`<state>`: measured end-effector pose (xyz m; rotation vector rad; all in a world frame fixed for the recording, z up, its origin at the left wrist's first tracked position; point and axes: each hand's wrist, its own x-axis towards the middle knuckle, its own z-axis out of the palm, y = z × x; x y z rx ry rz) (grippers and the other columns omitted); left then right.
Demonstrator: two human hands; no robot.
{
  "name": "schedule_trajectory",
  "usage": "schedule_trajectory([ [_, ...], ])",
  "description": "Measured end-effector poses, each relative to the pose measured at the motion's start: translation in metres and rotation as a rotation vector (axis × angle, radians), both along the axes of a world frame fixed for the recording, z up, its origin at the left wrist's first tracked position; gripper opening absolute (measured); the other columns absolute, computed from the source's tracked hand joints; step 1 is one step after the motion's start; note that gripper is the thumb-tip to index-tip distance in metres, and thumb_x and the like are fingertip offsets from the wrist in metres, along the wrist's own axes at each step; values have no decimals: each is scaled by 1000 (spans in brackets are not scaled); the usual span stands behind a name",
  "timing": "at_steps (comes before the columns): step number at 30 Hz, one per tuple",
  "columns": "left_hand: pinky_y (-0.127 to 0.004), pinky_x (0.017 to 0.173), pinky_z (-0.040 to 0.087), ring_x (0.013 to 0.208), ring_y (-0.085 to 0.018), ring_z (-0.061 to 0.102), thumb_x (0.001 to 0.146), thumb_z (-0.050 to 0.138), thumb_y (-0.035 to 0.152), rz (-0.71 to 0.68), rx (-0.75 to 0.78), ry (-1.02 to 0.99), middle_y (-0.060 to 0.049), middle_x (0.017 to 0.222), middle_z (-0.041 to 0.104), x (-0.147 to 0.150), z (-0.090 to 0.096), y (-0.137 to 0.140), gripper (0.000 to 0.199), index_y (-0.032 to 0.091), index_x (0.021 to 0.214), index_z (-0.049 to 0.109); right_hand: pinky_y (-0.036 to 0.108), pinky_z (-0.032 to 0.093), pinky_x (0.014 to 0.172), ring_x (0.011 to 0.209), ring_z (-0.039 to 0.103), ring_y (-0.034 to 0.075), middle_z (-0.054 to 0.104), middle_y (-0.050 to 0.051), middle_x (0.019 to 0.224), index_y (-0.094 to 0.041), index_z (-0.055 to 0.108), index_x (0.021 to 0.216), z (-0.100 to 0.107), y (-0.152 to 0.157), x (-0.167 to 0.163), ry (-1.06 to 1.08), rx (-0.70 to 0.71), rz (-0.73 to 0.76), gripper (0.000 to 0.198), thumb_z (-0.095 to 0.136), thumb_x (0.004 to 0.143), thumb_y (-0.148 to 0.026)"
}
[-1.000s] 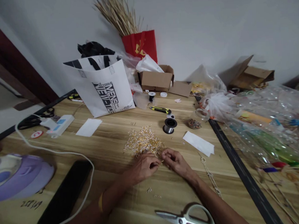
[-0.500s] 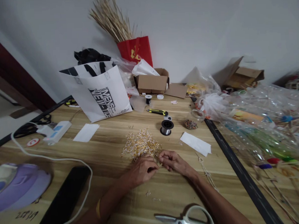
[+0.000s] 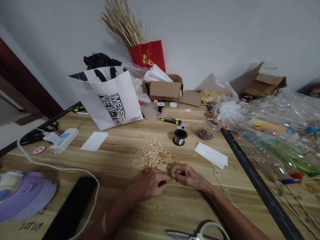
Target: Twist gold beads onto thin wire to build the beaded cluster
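Along the near edge of the beads (image 3: 153, 153), brings left hand (image 3: 153, 183) and right hand (image 3: 188, 176) nearly tip to tip, with thumbs and fingers bent inward; cannot tell, in either grip, whether pinching anything or merely curled; shows a gold glint (image 3: 174, 180) between the fingertips, too tiny to identify; has the beads heaped on the table (image 3: 189, 210) just beyond the grip, mostly ahead of left hand; has also, nearer the body than the grip, loose bits (image 3: 159, 207) and scissors (image 3: 197, 239); right of the grip, a cord (image 3: 225, 190) and paper (image 3: 211, 155); beyond the grip, slightly right, a spool (image 3: 180, 138), then a cutter (image 3: 170, 120)
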<state>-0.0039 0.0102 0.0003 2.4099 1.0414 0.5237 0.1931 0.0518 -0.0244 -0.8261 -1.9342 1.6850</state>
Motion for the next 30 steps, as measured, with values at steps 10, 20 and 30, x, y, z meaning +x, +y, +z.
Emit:
schedule_trajectory([
  [10,-30,76,45,82,-17,55,82,53,12,374,146,-100,-4,80,63,-16,-15,24,13,17,80,65,19,26,46,51,32,7,41,-4,61,-16,52,72,2,0,-3,22,13,23,27,52,85,-40],
  [20,-35,78,39,86,-20,46,85,47,9,337,200,149,-4,84,52,-3,-3,20,16,18,81,60,19,25,46,50,31,7,40,-5,59,-16,50,71,-3,1,-3,33,5,19,27,51,85,-40],
  [30,-30,74,41,79,-18,52,78,52,9,411,168,-138,-3,74,60,-11,-14,30,15,18,68,58,19,24,45,49,30,7,39,-5,57,-15,50,72,0,1,-3,2,-1,16,26,52,84,-38],
])
